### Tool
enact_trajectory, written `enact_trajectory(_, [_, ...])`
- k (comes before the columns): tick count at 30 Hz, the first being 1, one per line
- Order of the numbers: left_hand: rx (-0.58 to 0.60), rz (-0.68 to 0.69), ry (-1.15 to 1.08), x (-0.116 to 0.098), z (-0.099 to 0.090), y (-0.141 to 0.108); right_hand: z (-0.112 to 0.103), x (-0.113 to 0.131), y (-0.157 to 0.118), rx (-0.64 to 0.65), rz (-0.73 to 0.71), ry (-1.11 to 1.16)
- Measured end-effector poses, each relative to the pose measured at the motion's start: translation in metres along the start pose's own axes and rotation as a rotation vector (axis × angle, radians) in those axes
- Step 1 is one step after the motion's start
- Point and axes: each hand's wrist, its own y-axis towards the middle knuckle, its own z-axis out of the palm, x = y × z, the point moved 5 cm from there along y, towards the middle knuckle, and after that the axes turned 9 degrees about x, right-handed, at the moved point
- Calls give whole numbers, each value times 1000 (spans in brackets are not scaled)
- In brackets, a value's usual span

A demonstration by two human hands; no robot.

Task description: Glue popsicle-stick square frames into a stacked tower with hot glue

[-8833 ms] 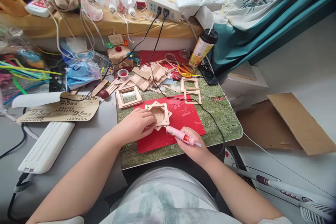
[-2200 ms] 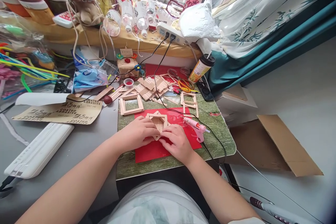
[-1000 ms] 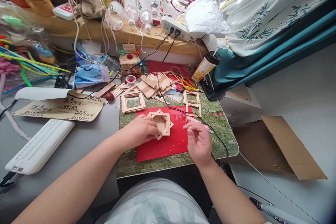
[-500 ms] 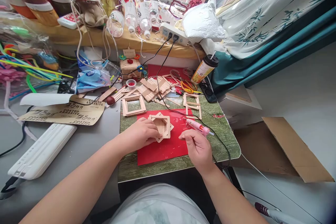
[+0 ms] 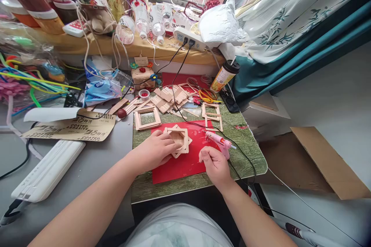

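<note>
A star-shaped box of stacked popsicle sticks (image 5: 184, 147) rests on a red sheet (image 5: 165, 173). My left hand (image 5: 158, 146) grips its left side, fingers curled over the rim and partly hiding it. To the right, my right hand (image 5: 216, 164) hovers over the sheet's edge with its fingers curled closed; whatever they may hold is hidden. Just beyond that hand lies a pink hot glue gun (image 5: 216, 139), its nozzle pointing away to the left. Square popsicle-stick frames (image 5: 147, 119) lie behind the box, with another pair of joined frames (image 5: 211, 115) at the right.
Loose popsicle sticks (image 5: 174, 98) are heaped at the back, near scissors (image 5: 207, 94) and a drink cup (image 5: 225, 75). A black cord (image 5: 185, 117) crosses the green table (image 5: 243, 142). Sandpaper (image 5: 69, 127) and a white power strip (image 5: 48, 171) lie left. Bottles line the sill.
The right hand has dropped slightly, showing more of the glue gun's handle. The fingers of my left hand have shifted a little on the box. The camera view has moved slightly.
</note>
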Motion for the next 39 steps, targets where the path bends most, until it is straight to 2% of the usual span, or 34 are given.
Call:
enact_trajectory(8, [13,-26,21,7,3,-1,6,-18,4,-194,70,175])
enact_trajectory(13, [-54,-45,51,18,-5,-6,11,-29,3,-167,180,273])
enact_trajectory(17, [-86,-108,90,24,-7,-9,10,-34,1,-111,231,184])
enact_trajectory(19, [-113,-150,84,26,-9,-11,9,-33,0,-100,215,134])
enact_trajectory(23, [-249,-306,60,34,-23,-17,8,-33,-2,-133,196,125])
enact_trajectory(26, [-304,-410,36,40,-30,-21,10,-33,-2,-97,204,120])
enact_trajectory(28, [-310,-461,3,44,-31,-22,11,-35,-2,-113,203,119])
enact_trajectory(31, [-270,-505,-75,50,-27,-23,10,-36,-3,-209,166,127])
enact_trajectory(33, [-243,-536,-119,53,-22,-22,11,-34,-2,-224,116,60])
enact_trajectory(36, [-219,-583,-175,55,-14,-20,18,-25,1,-157,10,-102])
enact_trajectory(39, [-208,-616,-252,55,-7,-17,27,-19,9,-76,-35,-155])
